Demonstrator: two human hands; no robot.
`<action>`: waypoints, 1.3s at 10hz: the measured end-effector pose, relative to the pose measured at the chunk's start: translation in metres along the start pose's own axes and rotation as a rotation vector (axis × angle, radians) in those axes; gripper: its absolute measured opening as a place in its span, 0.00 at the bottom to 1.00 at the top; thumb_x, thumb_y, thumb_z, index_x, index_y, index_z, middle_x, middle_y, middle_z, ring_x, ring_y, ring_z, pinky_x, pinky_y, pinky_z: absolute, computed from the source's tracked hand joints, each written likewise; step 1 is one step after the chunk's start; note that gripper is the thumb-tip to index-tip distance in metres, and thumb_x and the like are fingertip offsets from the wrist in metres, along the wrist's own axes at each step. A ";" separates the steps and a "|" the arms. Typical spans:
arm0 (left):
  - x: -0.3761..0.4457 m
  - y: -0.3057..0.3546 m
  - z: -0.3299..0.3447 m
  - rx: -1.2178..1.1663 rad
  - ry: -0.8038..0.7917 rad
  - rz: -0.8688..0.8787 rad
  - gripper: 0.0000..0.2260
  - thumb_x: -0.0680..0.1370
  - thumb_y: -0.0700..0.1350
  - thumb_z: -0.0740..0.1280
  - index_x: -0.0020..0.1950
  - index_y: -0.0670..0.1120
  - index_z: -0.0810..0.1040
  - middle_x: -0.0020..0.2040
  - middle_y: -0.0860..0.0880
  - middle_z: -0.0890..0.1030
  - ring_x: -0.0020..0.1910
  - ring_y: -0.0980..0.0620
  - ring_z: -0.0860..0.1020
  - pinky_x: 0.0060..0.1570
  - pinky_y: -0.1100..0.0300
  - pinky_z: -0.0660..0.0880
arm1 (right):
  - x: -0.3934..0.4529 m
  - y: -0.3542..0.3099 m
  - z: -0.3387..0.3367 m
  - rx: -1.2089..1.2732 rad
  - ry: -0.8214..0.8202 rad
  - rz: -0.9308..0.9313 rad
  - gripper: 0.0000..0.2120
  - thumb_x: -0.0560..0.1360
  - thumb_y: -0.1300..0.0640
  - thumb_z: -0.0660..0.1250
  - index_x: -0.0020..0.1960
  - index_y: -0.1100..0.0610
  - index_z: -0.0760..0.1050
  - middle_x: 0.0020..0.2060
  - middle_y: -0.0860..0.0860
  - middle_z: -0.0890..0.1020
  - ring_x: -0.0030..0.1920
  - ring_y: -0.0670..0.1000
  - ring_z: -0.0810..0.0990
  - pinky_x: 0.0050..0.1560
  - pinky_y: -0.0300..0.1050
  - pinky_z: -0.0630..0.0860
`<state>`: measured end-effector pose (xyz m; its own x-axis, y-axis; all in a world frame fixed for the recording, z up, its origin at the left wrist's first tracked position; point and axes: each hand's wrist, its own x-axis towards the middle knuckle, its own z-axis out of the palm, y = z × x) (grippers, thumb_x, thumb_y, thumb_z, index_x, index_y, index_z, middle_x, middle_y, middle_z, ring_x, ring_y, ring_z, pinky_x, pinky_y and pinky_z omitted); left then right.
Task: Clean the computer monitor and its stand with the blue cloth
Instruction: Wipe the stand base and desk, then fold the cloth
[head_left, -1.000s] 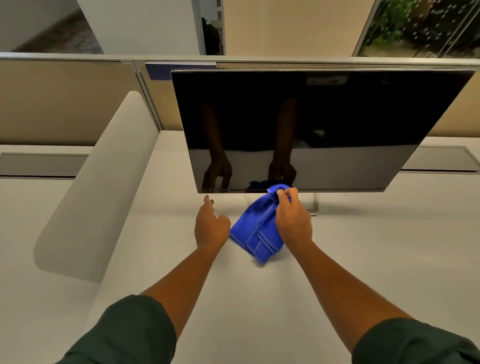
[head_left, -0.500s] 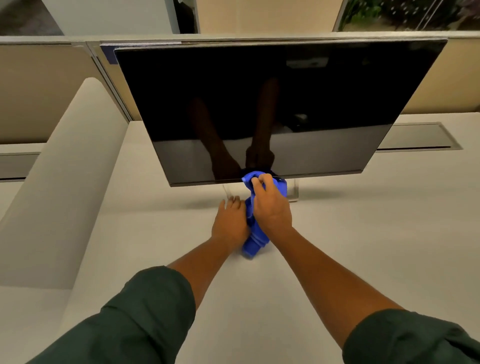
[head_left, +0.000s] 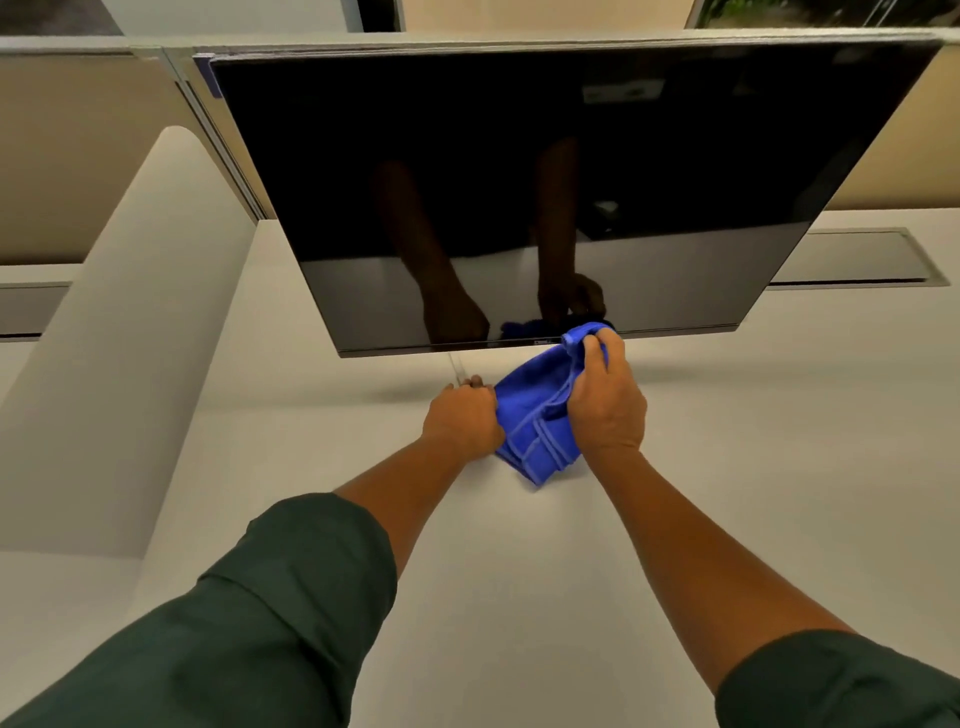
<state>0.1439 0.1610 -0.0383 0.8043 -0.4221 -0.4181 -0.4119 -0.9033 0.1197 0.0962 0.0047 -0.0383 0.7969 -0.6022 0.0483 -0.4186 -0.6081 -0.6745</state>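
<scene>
A wide black monitor (head_left: 545, 171), switched off, fills the upper view and mirrors both of my arms. Only a thin silvery strip of its stand (head_left: 456, 367) shows under the lower edge; the remainder is hidden by the screen and the cloth. The bunched blue cloth (head_left: 535, 421) lies on the desk below the screen's middle. My right hand (head_left: 608, 405) grips the cloth's top, lifted to the monitor's lower edge. My left hand (head_left: 460, 421) is curled against the cloth's left edge, fingertips by the stand, and seems to hold it.
The pale desk (head_left: 519, 561) spreads toward me. A rounded beige divider panel (head_left: 119, 332) rises at the left. Tan partition walls (head_left: 72, 156) run behind the monitor, and a grey cable hatch (head_left: 852, 257) sits at the back right.
My view has moved closer to the monitor. My left hand went from open beside the cloth to curled against its left edge. My right hand keeps holding the cloth's top at the screen's lower edge.
</scene>
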 end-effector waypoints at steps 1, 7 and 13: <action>0.002 0.004 -0.002 -0.018 -0.020 -0.016 0.22 0.78 0.51 0.64 0.70 0.46 0.67 0.70 0.44 0.70 0.61 0.45 0.74 0.58 0.54 0.74 | -0.004 -0.008 0.003 0.027 0.010 0.013 0.14 0.84 0.51 0.52 0.68 0.49 0.66 0.39 0.45 0.74 0.32 0.41 0.71 0.26 0.28 0.66; 0.002 -0.008 -0.018 0.167 -0.136 0.139 0.27 0.80 0.51 0.61 0.78 0.53 0.58 0.71 0.45 0.69 0.61 0.47 0.74 0.58 0.55 0.73 | 0.015 0.019 -0.019 -0.170 0.050 -0.145 0.14 0.83 0.51 0.51 0.66 0.48 0.67 0.52 0.48 0.77 0.42 0.46 0.73 0.38 0.37 0.65; 0.006 0.003 -0.019 0.157 -0.145 0.117 0.22 0.78 0.51 0.63 0.71 0.48 0.67 0.70 0.44 0.70 0.57 0.47 0.77 0.56 0.54 0.74 | -0.013 -0.022 0.023 -0.200 -0.178 -0.584 0.22 0.77 0.62 0.66 0.70 0.58 0.70 0.65 0.56 0.75 0.59 0.57 0.77 0.63 0.51 0.75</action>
<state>0.1560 0.1546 -0.0232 0.6820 -0.4972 -0.5363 -0.5690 -0.8215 0.0381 0.1051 0.0383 -0.0408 0.9710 -0.0586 0.2317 0.0462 -0.9051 -0.4227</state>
